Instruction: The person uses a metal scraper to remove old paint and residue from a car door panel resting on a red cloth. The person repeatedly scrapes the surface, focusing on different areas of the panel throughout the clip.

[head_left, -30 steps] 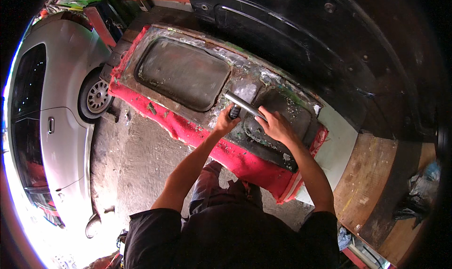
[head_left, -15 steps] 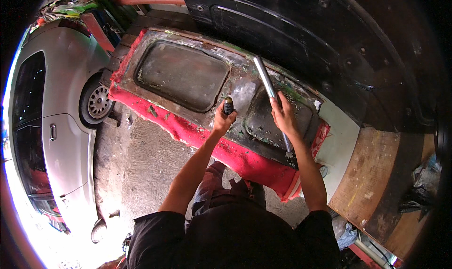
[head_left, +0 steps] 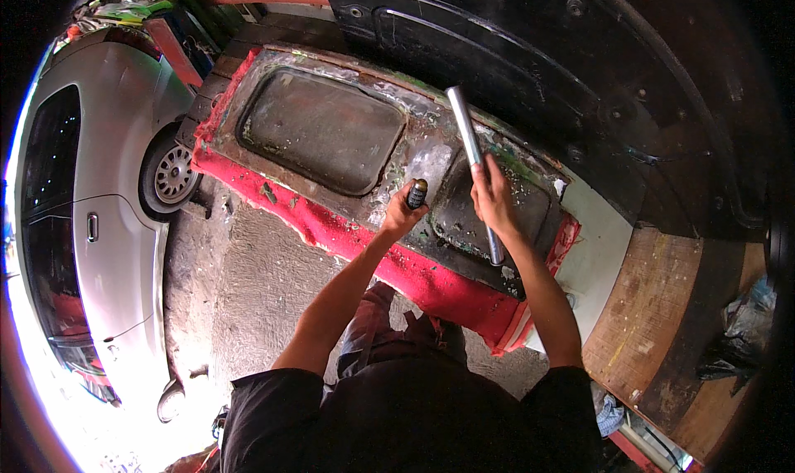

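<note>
The right hand (head_left: pixel 494 198) covers the middle stretch of the metal pipe (head_left: pixel 474 160), so the grip beneath the fingers cannot be seen. The left hand (head_left: pixel 402 216) wraps the lower part of a small dark tool (head_left: pixel 416 194); its working end is hidden, and its kind is too small to tell. The silver car (head_left: pixel 99 225) is cut off at the left rim and washed out by glare. The person's torso hides the floor below the red-edged panel (head_left: pixel 331 225).

silver metal pipe (head_left: pixel 465 129); rusty brown panel (head_left: pixel 331 134), red edge; silver car (head_left: pixel 99 225); black shirt (head_left: pixel 414 423).
</note>
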Demonstrator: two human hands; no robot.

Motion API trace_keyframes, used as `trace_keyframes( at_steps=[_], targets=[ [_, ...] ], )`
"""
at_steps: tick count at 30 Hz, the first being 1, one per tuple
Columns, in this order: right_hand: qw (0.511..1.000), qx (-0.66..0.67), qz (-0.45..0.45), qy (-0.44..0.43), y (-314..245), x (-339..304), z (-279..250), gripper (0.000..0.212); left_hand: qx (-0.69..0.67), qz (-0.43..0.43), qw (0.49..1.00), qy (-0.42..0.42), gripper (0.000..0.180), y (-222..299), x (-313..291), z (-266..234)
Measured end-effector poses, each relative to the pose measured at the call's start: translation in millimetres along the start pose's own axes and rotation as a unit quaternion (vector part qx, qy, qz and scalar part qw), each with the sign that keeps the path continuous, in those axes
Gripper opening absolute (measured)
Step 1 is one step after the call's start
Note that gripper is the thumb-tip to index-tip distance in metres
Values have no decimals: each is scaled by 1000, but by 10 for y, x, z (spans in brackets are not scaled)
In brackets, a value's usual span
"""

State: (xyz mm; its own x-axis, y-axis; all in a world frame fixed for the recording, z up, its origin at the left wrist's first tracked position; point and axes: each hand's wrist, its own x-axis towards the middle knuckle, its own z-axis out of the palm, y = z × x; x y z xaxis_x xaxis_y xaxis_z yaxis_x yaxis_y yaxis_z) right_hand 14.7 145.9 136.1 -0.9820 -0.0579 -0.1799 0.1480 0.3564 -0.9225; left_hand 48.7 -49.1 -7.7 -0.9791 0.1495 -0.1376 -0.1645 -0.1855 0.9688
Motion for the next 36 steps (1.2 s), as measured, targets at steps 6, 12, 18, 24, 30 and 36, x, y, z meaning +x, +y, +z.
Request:
trace_keyframes(
  at_steps=[6, 12, 18, 24, 30, 36],
  targets=[
    [965, -204, -113, -123, 93, -166, -110, 31, 76, 64, 995, -11, 34, -52, -34, 5],
    [996, 56, -18, 60, -203, -22, -224, 31, 0, -28, 999, -28, 33, -35, -54, -13],
    [999, -25, 17, 22, -32, -158, -191, 62, -122, 46, 991, -8, 26, -87, 27, -94],
    [999, -36, 27, 6, 148, -303, -63, 67, -72, 58, 996, 21, 22, -166, 86, -73],
    [993, -105, -49, -22, 191, -169, -41, 63, -51, 35, 997, 35, 26, -243, 78, -52],
    [992, -118, -27, -43, -136, 161, -127, 52, -52, 46, 997, 46, 31, -83, 39, 30]
  ],
)
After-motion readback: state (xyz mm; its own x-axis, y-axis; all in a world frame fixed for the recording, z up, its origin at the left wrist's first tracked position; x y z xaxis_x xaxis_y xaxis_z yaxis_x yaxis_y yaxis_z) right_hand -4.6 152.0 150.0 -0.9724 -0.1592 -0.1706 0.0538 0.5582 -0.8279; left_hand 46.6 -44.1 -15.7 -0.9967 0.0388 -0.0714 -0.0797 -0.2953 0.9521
